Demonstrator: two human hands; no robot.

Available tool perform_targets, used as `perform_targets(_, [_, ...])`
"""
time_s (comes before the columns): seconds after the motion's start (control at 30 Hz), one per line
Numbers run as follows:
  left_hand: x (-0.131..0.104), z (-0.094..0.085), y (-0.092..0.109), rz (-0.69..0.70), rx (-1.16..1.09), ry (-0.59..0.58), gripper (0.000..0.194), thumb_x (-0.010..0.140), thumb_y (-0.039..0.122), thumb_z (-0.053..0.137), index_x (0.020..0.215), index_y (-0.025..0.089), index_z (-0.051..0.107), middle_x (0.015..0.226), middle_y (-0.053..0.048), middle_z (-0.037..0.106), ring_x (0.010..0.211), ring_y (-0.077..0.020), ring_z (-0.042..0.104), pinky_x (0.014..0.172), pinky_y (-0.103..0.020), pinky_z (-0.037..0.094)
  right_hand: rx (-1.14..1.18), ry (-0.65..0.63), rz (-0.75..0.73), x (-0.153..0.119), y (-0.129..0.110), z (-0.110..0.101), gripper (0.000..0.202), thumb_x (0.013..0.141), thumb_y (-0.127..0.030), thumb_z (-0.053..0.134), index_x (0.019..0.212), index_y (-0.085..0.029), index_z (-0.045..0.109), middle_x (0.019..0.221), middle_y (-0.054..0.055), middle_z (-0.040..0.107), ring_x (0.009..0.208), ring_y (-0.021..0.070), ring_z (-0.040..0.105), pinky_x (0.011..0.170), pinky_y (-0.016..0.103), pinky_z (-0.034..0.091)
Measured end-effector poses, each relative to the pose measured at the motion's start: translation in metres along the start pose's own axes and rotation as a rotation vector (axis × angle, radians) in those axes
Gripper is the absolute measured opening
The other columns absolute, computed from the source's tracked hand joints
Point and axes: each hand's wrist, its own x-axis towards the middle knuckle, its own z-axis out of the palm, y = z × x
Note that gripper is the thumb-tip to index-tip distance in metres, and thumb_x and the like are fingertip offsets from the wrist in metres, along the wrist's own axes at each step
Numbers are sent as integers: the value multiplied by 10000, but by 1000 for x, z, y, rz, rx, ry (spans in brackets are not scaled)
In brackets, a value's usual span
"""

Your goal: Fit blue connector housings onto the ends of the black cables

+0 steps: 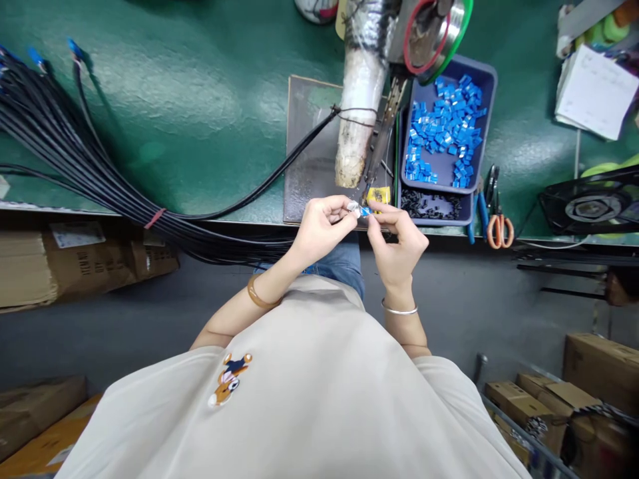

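At the bench's front edge my two hands meet fingertip to fingertip. My left hand (324, 229) is closed in a pinch on a small whitish piece (353, 207), too small to make out fully. Thumb and finger of my right hand (399, 243) pinch a small blue connector piece (366, 211) right beside it; whether the two pieces are joined I cannot tell. Just above the fingers is the tip of a soldering tool (367, 189) on a slanted holder. A yellow piece (379, 195) lies behind my right fingertips.
A wrapped duct nozzle (352, 153) and a wire spool (466, 40) overhang the work. Right of them stand a bin of blue connector pieces (446, 123), a bin of black parts (429, 205), orange-handled scissors (499, 229) and a fan (594, 206). Bundled black cables (124, 199) cross the left.
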Motion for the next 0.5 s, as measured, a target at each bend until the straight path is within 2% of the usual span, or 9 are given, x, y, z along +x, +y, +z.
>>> perform_targets(0.1, [1, 0, -2, 14, 23, 10, 89, 769, 118, 630, 682, 130, 614, 527, 60, 498, 472, -30, 423, 474, -157, 345, 15, -18, 13, -1, 1, 2, 81, 868, -145, 622, 849, -219, 594, 1030, 21, 767, 902, 151, 747, 758, 263, 615])
perform_targets(0.33, [5, 0, -6, 29, 44, 20, 77, 780, 137, 615, 703, 130, 616, 561, 56, 464, 491, -30, 380, 480, -166, 324, -40, 17, -95, -1, 3, 3, 126, 855, -109, 600, 835, -225, 554, 1067, 23, 758, 902, 145, 747, 784, 273, 615])
perform_targets(0.5, [7, 2, -5, 50, 75, 43, 57, 768, 138, 623, 712, 128, 626, 565, 55, 459, 507, -33, 374, 484, -165, 316, -36, 22, -90, 2, 3, 4, 95, 868, -139, 600, 837, -221, 565, 1072, 27, 754, 933, 154, 744, 796, 277, 609])
